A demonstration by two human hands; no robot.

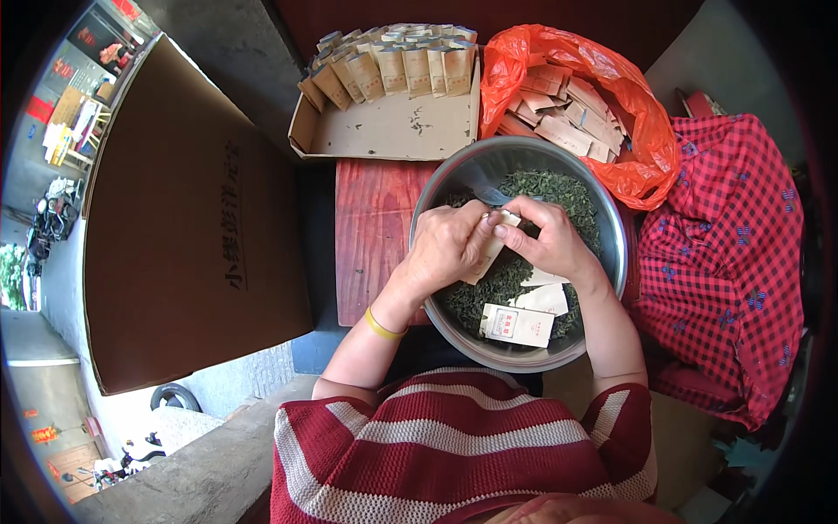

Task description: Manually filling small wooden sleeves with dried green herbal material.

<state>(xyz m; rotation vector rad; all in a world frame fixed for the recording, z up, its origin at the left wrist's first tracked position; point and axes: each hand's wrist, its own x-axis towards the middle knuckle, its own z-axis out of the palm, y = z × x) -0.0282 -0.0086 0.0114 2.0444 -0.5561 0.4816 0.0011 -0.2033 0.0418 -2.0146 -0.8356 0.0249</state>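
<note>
Paper packet (490, 255), one; hands (450, 237) (556, 237), two.

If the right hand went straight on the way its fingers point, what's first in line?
The paper packet pinched by the right hand itself, then probably the left hand; depth between them is unclear.
</note>
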